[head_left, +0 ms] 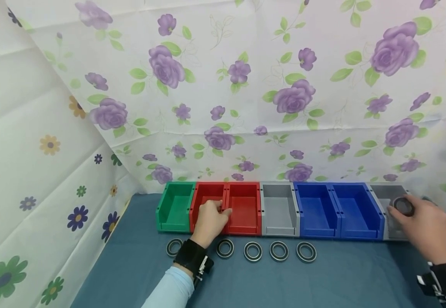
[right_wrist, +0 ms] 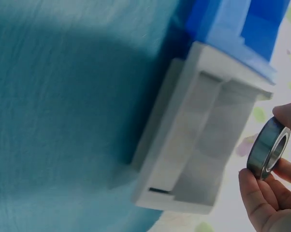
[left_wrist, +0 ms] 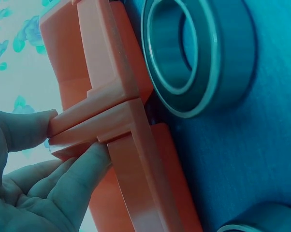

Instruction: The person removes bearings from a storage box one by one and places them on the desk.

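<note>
My right hand (head_left: 429, 224) pinches a ball bearing (head_left: 403, 206) between thumb and fingers above the grey bin (head_left: 392, 226) at the right end of the row. In the right wrist view the bearing (right_wrist: 269, 149) is tilted on its edge, apart from that bin's rim. At the two red bins, my left hand (head_left: 210, 220) grips their adjoining side walls. The left wrist view has the thumb against one red bin (left_wrist: 94, 113) and the fingers inside the other red bin (left_wrist: 126, 130). Several bearings lie flat in a line before the bins, such as this bearing (head_left: 253, 251).
A green bin (head_left: 186, 230) stands at the left end, another grey bin (head_left: 280, 231) in the middle, and two blue bins (head_left: 319, 233) right of it. The row sits on a blue cloth (head_left: 269, 286) against a flowered curtain (head_left: 215, 85).
</note>
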Demonstrator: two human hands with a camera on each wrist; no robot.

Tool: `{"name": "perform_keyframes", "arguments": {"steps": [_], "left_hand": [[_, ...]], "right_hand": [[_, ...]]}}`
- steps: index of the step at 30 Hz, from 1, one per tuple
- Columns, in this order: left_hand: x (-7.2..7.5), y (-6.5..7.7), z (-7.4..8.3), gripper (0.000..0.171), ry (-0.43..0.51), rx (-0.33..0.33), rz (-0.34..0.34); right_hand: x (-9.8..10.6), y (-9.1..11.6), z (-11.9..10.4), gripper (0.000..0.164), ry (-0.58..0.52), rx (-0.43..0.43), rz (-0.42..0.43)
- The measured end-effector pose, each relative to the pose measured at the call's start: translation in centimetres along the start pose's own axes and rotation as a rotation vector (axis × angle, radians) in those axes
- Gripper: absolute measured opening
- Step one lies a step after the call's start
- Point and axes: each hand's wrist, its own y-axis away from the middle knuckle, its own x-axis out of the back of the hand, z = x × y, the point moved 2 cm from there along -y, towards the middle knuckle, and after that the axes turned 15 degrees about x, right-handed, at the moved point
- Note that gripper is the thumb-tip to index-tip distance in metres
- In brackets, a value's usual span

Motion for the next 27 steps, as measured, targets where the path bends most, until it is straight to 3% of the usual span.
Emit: {"name": "perform_keyframes", "arguments": {"steps": [6, 15, 27], "left_hand": [[0.0, 0.0, -0.1, 0.044, 0.004, -0.002, -0.001], [-0.1, -0.1, -0.2, 0.042, 0.002, -0.002, 0.011], [-0.2, -0.2, 0.0, 0.044, -0.016, -0.002, 0.019]], "right_hand": [[1.8, 0.0, -2.7, 0.041, -0.018, 0.065, 0.119], [3.7, -0.1, -7.3, 0.052, -0.111, 0.067, 0.104], [4.0, 1.3, -11.2, 0.055, -0.194, 0.282, 0.208]]}}
